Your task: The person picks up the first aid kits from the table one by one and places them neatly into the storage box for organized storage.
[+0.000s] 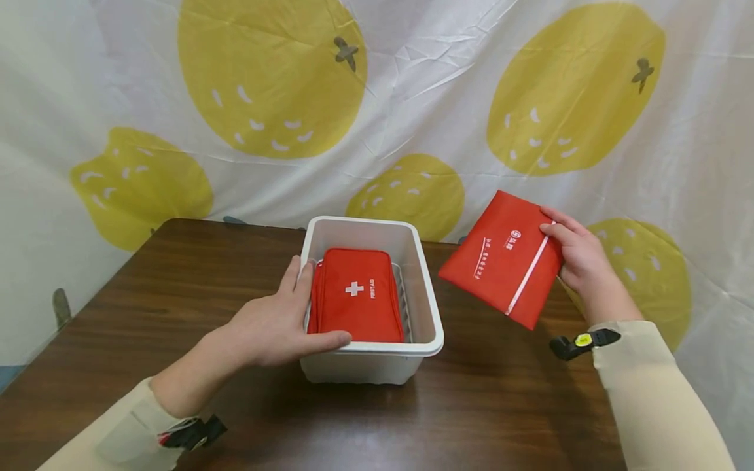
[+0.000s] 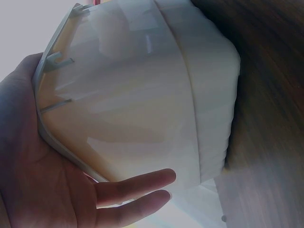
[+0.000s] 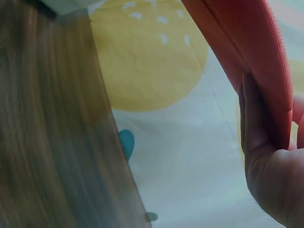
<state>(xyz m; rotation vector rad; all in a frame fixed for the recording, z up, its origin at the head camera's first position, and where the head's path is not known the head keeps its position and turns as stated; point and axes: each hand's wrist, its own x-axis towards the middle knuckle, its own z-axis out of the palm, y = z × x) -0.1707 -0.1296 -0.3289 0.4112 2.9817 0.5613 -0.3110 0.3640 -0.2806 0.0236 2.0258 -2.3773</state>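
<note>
A white plastic bin (image 1: 428, 297) stands on the table with a red first-aid pouch (image 1: 362, 314) inside, its white cross facing up. My left hand (image 1: 273, 327) rests on the bin's near left corner, thumb along the front rim and fingers straight over the left side. From the left wrist view, two fingers (image 2: 137, 183) of it extend outside the bin wall (image 2: 142, 104). Raised to the right of the bin, a flat red pouch (image 1: 501, 258) with white print and a white stripe is pinched at its right edge by my right hand (image 1: 580, 258). In the right wrist view its seamed edge shows beside the fingers.
The dark wooden table (image 1: 235, 418) extends around the bin. Behind it hangs a white cloth (image 1: 424, 85) with yellow fruit shapes, close along the table's back edge. Each sleeve carries a black strap (image 1: 583, 341) at the wrist.
</note>
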